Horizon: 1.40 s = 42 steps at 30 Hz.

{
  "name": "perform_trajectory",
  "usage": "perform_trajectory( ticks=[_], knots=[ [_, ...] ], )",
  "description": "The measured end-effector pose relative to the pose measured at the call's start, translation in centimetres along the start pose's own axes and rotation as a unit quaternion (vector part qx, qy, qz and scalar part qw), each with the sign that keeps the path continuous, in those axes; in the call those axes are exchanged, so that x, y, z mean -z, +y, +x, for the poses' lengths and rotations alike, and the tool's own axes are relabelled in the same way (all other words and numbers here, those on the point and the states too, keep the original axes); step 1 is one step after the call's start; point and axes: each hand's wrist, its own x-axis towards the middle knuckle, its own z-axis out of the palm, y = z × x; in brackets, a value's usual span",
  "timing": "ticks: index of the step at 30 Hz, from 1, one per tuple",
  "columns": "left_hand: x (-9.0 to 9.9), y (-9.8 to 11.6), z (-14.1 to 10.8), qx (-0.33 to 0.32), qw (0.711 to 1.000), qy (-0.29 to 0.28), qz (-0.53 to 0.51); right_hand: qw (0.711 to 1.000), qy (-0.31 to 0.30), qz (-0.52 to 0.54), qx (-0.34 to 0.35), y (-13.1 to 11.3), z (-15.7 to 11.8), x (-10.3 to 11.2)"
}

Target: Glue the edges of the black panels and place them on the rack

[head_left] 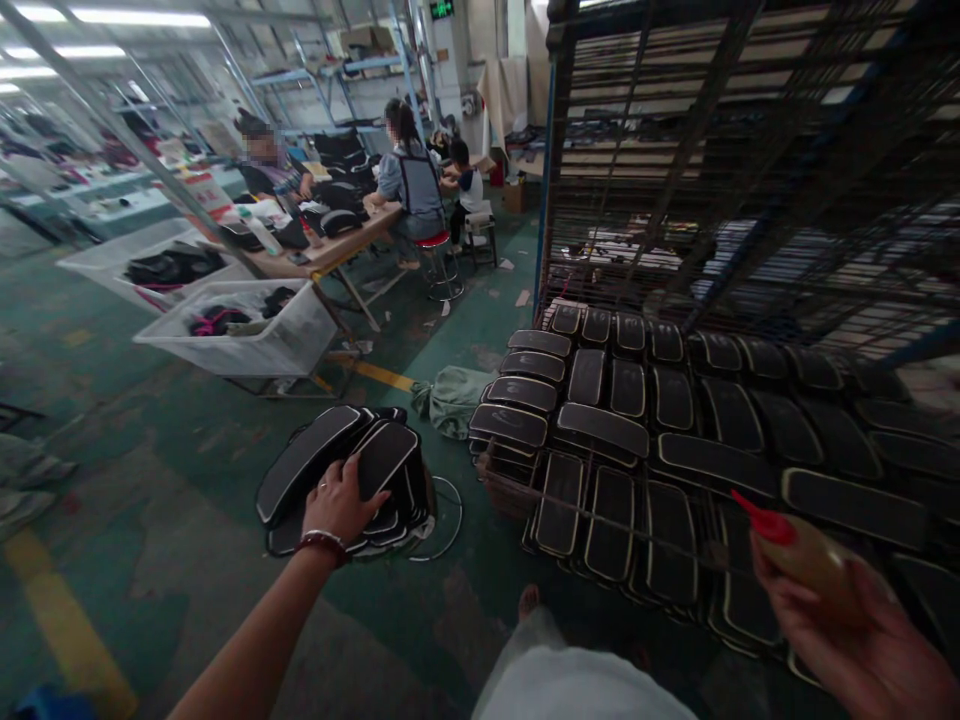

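Note:
My left hand (341,510), fingers spread, rests on a pile of black panels with pale edges (386,455), which sits on a low round stool whose metal ring (456,520) shows at floor level. At the lower right my right hand (862,620) is wrapped round a squeeze bottle (814,570) of brownish content, its red nozzle (769,520) pointing up and to the left. The bottle is above the near rows of stacked black panels (615,520) on the right.
A dark rack (630,150) rises behind the stacked panels. A green cloth bundle (454,400) lies between the piles. White bins (247,340) stand at the left, near a work table (337,250) with several people seated around it.

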Motion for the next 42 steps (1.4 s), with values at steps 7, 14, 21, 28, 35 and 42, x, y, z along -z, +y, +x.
perform_trajectory(
  ticks=[7, 14, 21, 28, 35, 42],
  knots=[
    [0.9, -0.5, -0.2, -0.018, 0.999, 0.022, -0.021, 0.999, 0.044, 0.012, -0.009, 0.6, -0.5, -0.8],
    [3.5, 4.5, -4.3, -0.074, 0.973, 0.024, -0.217, 1.000, -0.011, 0.009, 0.014, 0.4, -0.4, 0.1],
    [3.7, 17.8, -8.9, -0.098, 0.842, -0.134, -0.514, 0.997, -0.057, 0.032, 0.033, -1.7, -1.2, -0.8],
    [6.9, 28.5, -10.7, -0.147, 0.699, -0.417, -0.561, 0.978, -0.173, -0.033, 0.114, -8.0, -3.0, -3.8],
    [11.6, 34.1, -11.2, -0.245, 0.691, -0.497, -0.465, 0.911, -0.288, -0.187, 0.230, -14.8, -5.6, -4.8],
    [13.4, 37.4, -12.3, -0.268, 0.701, -0.504, -0.427, 0.866, -0.332, -0.265, 0.264, -18.2, -6.8, -3.8]
  ],
)
